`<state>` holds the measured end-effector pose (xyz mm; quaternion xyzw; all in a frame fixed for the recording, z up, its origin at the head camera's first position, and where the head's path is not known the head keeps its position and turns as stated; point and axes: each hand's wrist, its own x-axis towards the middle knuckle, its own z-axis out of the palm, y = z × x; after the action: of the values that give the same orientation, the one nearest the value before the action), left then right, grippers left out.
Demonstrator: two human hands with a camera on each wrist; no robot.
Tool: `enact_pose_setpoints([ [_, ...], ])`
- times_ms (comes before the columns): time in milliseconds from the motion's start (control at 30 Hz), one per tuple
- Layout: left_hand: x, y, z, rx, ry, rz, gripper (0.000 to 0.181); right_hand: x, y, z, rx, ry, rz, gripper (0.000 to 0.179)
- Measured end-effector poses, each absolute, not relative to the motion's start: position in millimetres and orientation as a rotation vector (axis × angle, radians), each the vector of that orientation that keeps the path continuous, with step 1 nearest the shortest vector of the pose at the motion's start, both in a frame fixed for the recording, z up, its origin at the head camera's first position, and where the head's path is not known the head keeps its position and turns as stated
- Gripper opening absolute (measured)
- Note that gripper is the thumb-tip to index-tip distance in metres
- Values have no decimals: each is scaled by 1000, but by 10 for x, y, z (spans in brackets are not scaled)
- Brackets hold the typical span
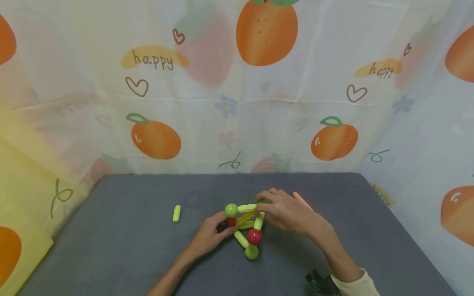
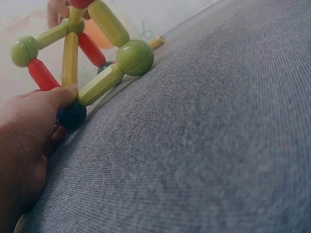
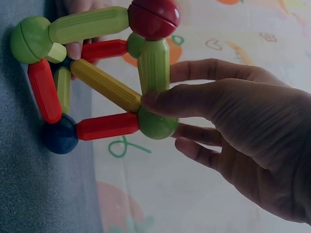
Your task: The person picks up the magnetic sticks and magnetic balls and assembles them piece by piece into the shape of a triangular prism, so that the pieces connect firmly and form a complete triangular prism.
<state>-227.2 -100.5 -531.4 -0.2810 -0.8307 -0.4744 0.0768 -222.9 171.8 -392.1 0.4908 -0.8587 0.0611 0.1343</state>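
A frame of magnetic sticks and balls stands on the table, with a red ball (image 1: 254,237) at an upper front corner and a green ball (image 2: 136,57) low at the front. My left hand (image 1: 209,236) pinches the frame's lower left corner, thumb at the dark blue ball (image 2: 72,115) under a red stick (image 2: 43,75). At the upper right corner, my right hand (image 1: 290,211) holds another green ball (image 3: 158,122), its thumb over the joint with a light green stick (image 3: 154,65). A yellow stick (image 3: 106,85) runs diagonally to that joint.
One loose light green stick (image 1: 176,214) lies to the left on the grey table (image 1: 122,246). A pink-orange stick (image 1: 301,200) shows behind the right hand. A fruit-print curtain (image 1: 207,135) hangs behind and beside the table.
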Motion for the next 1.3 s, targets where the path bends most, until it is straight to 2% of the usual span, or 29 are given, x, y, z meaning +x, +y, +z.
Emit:
enact_pose_setpoints([
  [200,-2265,-1009,-5310,-839,-2529,-1381,16,-2236,1726,-3927,1417,-2549,259,36],
  [367,-2261,-1018,-5291,-827,-2552,-1386,20,-2308,1765,-3984,1252,-2781,437,59],
  [467,-2255,-1031,-5285,-814,-2561,-1383,23,-2403,1816,-4097,1188,-2946,707,64],
  [600,-2246,-1040,-5290,-804,-2569,-1360,22,-2543,1862,-4335,1247,-3060,1068,51],
  [767,-2246,-1038,-5266,-815,-2572,-1408,25,-2634,1858,-4573,1332,-3110,1259,30],
  [933,-2281,-1126,-5176,-848,-2603,-1406,47,-2642,1872,-4613,1376,-3090,1217,31],
  [1033,-2343,-1293,-5088,-817,-2550,-1274,51,-2649,1870,-4605,1396,-3083,1179,30],
  [1167,-2425,-1625,-4971,-569,-2446,-811,41,-2659,1861,-4593,1395,-3087,1169,28],
  [1300,-2401,-1946,-4874,-263,-2621,-490,41,-2656,1883,-4598,1359,-3107,1177,27],
])
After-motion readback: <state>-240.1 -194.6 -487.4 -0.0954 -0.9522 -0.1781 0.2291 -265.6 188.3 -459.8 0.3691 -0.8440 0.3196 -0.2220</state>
